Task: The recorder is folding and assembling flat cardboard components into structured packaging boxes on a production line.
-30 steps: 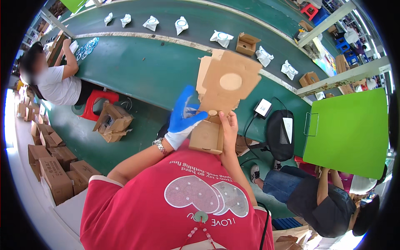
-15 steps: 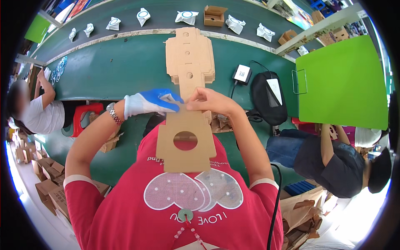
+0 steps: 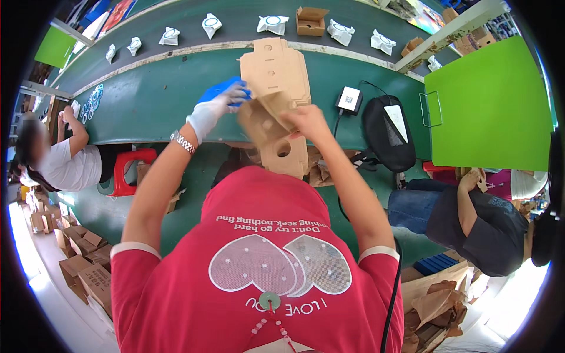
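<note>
A brown cardboard box blank [image 3: 263,125] is partly folded and tilted above the near edge of the green table, blurred by motion. My right hand [image 3: 308,122] is closed on its right side. My left hand [image 3: 219,106], in a white glove with blue-coated fingers, is at the blank's upper left. Those fingers are smeared, so their grip on it is unclear. Just beyond lies a stack of flat box blanks [image 3: 275,63] with round holes. Part of another flat blank with a round hole [image 3: 292,154] juts over the table edge toward me, below the folded one.
White wrapped items [image 3: 272,25] and an open box [image 3: 310,22] line the strip behind the table. Right of the stack are a small white-topped device [image 3: 349,100], a black bag [image 3: 385,135] and a green board [image 3: 491,106]. People work at both sides.
The blank was flat and upright before my chest with both hands at its top edge. Now it is raised farther forward and bent, and my left hand has moved up and away.
</note>
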